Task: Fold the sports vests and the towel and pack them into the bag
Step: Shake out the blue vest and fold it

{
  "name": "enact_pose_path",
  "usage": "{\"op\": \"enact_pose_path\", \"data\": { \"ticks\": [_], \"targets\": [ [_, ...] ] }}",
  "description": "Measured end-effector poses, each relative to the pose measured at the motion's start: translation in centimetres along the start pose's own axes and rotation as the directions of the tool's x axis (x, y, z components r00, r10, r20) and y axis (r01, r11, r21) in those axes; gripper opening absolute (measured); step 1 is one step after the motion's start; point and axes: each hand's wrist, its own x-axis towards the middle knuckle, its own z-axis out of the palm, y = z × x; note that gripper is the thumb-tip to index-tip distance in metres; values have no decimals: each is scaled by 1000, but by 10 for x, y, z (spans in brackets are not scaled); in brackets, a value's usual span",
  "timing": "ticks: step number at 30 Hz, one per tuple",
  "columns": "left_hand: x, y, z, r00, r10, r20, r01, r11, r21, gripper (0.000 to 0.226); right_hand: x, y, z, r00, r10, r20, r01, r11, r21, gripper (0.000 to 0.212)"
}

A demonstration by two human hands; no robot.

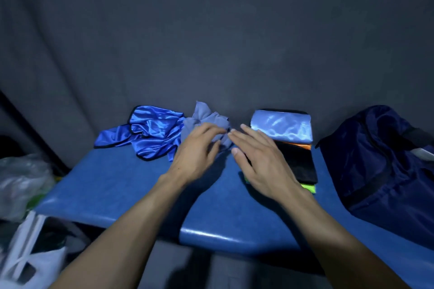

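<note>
Grey-blue towel is bunched up, unfolded, at the back-centre of the blue table. Left hand is on the towel's near edge, fingers loosely curved over the cloth; can't tell if it actually pinches it. Right hand is just right of the towel, fingers straight and spread, holding nothing, fingertips almost at the towel's right corner and palm over the near part of the folded stack. Directly left of the towel, touching it: a royal-blue satin vest with black trim, still crumpled. Right of the towel: the stack of already folded vests, light-blue one on top, orange, black and a green edge showing under it. Further right of the towel, past the stack: navy bag; whether it's open isn't clear, nothing visibly packed. Progress call: most vests look folded, one vest plus the towel left, then all packing. Towel looks like the current item. Far left of the towel, off the table: plastic bags.
</note>
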Motion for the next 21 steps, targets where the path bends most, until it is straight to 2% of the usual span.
{"op": "enact_pose_path", "data": {
  "ticks": [3,5,7,8,11,12,13,15,17,18,19,21],
  "targets": [
    [-21,-58,-35,945,-291,-153,311,941,133,33,14,-18,17,996,-59,68,55,996,65,54],
    [-38,-98,-48,863,-498,-86,500,821,276,55,20,-26,25,993,-65,100,55,994,96,54],
    [-53,-125,-55,773,-632,59,565,727,391,66,24,-30,29,989,-36,140,20,993,119,56],
    [-58,-133,-57,756,-648,93,564,717,410,60,24,-32,31,987,-20,161,1,993,120,56],
    [-57,-139,-64,787,-617,18,556,722,411,33,24,-36,34,970,15,242,-42,994,104,49],
    [-56,-135,-67,760,-648,-41,612,694,379,28,23,-37,35,964,32,265,-62,993,103,48],
    [-55,-130,-71,702,-701,-126,702,651,290,25,23,-39,35,958,57,282,-93,989,116,47],
    [-53,-121,-86,528,-775,-346,812,581,-62,18,23,-44,34,947,123,296,-182,967,181,45],
    [-45,-110,-110,334,-794,-508,720,563,-407,9,23,-48,35,943,173,285,-248,935,254,41],
    [-40,-103,-125,297,-770,-565,635,601,-486,8,22,-50,34,940,193,282,-274,918,286,39],
    [-35,-94,-140,303,-737,-605,539,656,-529,10,21,-52,34,934,221,282,-310,893,326,37],
    [-29,-70,-164,404,-687,-604,332,725,-603,20,19,-61,28,919,254,300,-372,809,455,36]
  ]
}}
